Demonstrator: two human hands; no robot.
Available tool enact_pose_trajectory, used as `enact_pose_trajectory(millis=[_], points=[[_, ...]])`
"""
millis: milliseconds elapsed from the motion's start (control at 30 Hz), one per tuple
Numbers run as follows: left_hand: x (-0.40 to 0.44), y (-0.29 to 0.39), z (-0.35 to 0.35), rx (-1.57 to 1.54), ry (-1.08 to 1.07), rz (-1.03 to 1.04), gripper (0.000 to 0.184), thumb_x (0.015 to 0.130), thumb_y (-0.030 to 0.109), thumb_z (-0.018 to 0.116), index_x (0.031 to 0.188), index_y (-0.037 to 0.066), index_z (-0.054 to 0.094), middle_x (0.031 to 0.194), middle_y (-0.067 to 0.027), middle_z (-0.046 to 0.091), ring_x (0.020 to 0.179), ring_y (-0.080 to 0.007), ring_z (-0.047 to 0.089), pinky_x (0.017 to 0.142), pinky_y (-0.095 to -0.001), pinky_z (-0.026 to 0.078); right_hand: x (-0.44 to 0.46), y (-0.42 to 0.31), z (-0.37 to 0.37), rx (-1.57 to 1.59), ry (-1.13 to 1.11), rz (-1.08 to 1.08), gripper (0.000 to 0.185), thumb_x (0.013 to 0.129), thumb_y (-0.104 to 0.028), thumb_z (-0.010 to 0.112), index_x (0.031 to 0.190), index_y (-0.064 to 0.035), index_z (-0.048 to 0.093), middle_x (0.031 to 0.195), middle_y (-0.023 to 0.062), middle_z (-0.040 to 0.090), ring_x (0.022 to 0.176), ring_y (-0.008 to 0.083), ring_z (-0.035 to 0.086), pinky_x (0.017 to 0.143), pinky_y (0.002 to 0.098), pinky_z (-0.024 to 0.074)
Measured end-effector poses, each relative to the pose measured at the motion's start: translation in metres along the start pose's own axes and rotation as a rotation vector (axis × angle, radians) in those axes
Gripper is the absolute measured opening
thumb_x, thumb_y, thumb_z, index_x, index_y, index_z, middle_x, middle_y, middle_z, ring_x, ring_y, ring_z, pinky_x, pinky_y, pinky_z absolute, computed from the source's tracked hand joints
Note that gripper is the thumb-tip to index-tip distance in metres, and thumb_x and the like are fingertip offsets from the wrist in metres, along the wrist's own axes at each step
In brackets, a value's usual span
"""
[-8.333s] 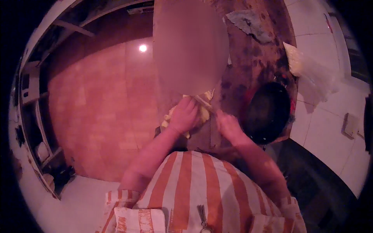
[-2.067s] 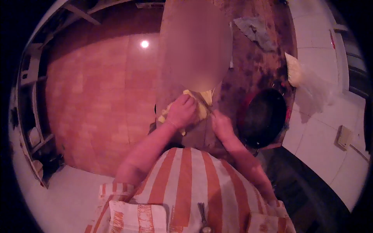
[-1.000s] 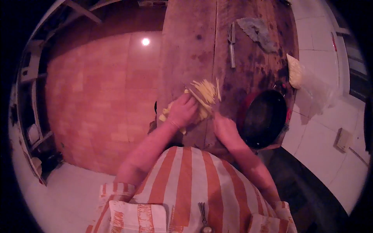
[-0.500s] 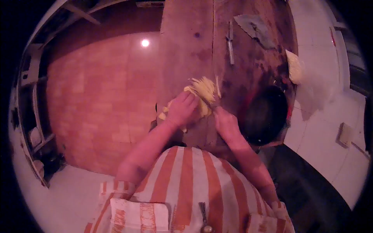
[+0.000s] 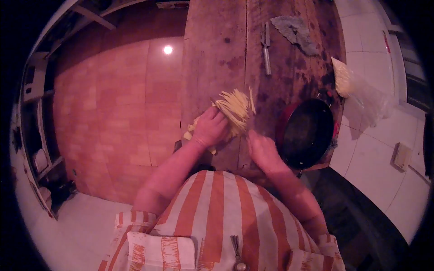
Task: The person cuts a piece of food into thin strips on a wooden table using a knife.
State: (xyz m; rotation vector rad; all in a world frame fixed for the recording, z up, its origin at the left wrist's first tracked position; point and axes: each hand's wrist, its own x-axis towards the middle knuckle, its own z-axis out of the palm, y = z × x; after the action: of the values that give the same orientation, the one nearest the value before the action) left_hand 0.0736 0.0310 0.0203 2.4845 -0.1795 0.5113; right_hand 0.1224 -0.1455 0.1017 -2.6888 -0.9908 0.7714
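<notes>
Thin yellow strips [image 5: 235, 105] lie fanned out on the wooden table [image 5: 217, 58]. My left hand [image 5: 211, 128] presses with bent fingers on yellow slices at the near left of the strips; its palm hides part of them. Just right of the pile, my right hand [image 5: 261, 147] is closed round a knife, whose blade is hard to make out against the strips. A few thicker yellow pieces [image 5: 188, 135] rest at the left of my left hand, close to the table's edge.
A dark pan with a red outside [image 5: 308, 134] stands right of my right hand. Farther up are a metal-handled peeler or knife [image 5: 266, 54] and a grey cloth [image 5: 296, 34]. A plastic bag with pale contents [image 5: 342, 79] lies at the right edge.
The blur over the table is gone, and more yellow strips show, spread beyond my hands. Both hands stay at the pile; my right hand has shifted slightly with the knife.
</notes>
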Motion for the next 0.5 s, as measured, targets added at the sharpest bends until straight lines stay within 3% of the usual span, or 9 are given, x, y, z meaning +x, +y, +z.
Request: enact_pose_trajectory(millis=[500], points=[[0.002,0.002,0.0,0.029,0.045,-0.011,0.031,0.056,0.013,0.055,0.086,0.005,0.058,0.098,-0.0083,0.054,0.095,-0.0295,0.051,0.078,-0.0353,0.046,0.039,-0.002,0.026,0.021,0.103,-0.048,0.009,0.075,-0.005,0.044,0.084,-0.0021,0.045,0.068,0.0194,0.059,0.061,0.0355,0.059,0.055,0.0457,0.0472]])
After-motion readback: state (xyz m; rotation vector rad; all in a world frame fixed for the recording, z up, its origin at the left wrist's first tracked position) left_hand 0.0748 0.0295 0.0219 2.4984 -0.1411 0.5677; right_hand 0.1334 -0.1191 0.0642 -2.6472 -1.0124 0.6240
